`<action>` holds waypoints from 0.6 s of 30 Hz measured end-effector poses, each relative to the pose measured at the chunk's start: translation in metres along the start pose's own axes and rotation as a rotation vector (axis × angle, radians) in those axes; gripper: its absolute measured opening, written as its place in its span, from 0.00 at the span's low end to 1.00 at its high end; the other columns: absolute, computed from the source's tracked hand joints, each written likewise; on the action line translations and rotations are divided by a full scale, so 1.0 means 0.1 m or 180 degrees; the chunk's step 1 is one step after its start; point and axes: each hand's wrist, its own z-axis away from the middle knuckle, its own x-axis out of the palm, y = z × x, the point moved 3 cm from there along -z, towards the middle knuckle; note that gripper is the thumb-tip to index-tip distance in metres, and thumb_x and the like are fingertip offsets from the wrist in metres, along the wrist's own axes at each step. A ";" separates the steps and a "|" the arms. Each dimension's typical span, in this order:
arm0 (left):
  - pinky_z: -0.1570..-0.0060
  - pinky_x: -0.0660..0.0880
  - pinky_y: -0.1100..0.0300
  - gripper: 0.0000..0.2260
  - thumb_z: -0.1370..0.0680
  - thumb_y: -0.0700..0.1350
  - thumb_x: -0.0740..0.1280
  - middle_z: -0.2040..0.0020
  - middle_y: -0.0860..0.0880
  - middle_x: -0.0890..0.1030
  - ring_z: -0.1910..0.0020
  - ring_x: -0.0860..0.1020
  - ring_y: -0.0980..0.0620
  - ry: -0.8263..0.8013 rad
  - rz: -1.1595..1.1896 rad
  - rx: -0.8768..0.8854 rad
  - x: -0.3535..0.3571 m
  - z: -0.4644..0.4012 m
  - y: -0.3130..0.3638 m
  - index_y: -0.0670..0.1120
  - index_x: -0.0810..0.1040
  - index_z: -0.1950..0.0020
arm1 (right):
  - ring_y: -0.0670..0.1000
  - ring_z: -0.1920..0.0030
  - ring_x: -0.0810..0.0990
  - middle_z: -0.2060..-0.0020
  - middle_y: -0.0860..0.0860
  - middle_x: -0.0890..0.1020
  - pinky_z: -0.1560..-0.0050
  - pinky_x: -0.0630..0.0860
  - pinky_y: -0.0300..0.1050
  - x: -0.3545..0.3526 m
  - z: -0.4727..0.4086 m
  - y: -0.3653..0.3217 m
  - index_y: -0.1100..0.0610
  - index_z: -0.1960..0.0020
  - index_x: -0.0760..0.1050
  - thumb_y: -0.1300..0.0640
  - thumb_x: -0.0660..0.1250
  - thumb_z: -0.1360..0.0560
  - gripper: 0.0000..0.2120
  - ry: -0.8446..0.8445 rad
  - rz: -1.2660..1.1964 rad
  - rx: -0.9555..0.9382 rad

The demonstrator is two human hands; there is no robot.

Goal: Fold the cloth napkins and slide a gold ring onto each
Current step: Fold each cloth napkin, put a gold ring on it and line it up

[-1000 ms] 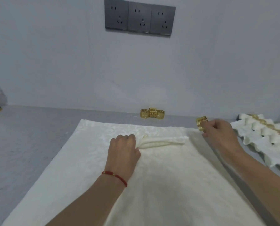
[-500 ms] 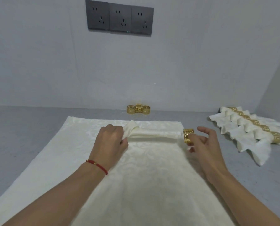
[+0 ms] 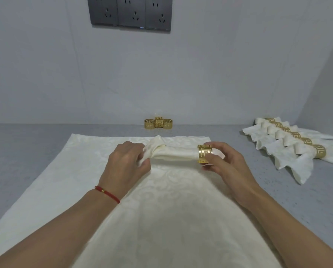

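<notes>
Head view: gold ring around rolled napkin.

The napkin is cream cloth, matt, with a woven damask pattern. The gold ring on it is polished metal, glossy, with cut-out fretwork. The counter is grey, speckled and matt.

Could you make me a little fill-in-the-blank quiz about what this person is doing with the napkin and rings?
1. The right hand holds a gold ring at the rolled napkin's ____ end.
2. The left hand grips the napkin's other end; its wrist wears a ____ bracelet.
3. By the wall sit ____ spare rings.
4. The finished napkins lie on the ____ side of the table.

Missing words: right; red; three; right
</notes>
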 end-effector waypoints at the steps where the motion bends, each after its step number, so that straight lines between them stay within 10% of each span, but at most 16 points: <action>1: 0.65 0.69 0.55 0.08 0.32 0.46 0.64 0.69 0.48 0.73 0.68 0.71 0.46 0.0017 0.0017 0.0026 0.00 0.00 0.00 0.41 0.73 0.66 | 0.60 0.52 0.86 0.45 0.61 0.84 0.36 0.78 0.58 0.01 0.01 -0.02 0.48 0.43 0.82 0.59 0.74 0.23 0.11 -0.0135 0.0084 -0.0033; 7: 0.64 0.64 0.59 0.13 0.38 0.34 0.74 0.70 0.48 0.71 0.65 0.64 0.51 -0.0136 -0.0020 0.0290 0.00 0.00 0.06 0.42 0.70 0.67 | 0.41 0.51 0.83 0.53 0.40 0.85 0.49 0.76 0.34 -0.05 0.10 -0.19 0.43 0.48 0.82 0.55 0.83 0.34 0.18 -0.0380 0.1721 -0.0795; 13: 0.64 0.65 0.55 0.13 0.37 0.32 0.72 0.71 0.48 0.69 0.68 0.67 0.47 -0.0295 -0.0238 0.0543 0.03 -0.02 0.10 0.43 0.68 0.68 | 0.46 0.48 0.79 0.52 0.41 0.84 0.37 0.60 0.41 0.14 0.09 -0.15 0.46 0.43 0.80 0.43 0.81 0.33 0.22 -0.0301 0.3435 -0.1620; 18: 0.64 0.65 0.57 0.13 0.38 0.33 0.73 0.71 0.48 0.70 0.69 0.68 0.47 -0.0415 -0.0058 0.0391 0.02 -0.01 0.12 0.42 0.69 0.68 | 0.43 0.48 0.76 0.52 0.41 0.84 0.41 0.61 0.38 0.17 0.05 -0.17 0.47 0.42 0.79 0.45 0.78 0.29 0.18 -0.0130 0.3126 -0.1575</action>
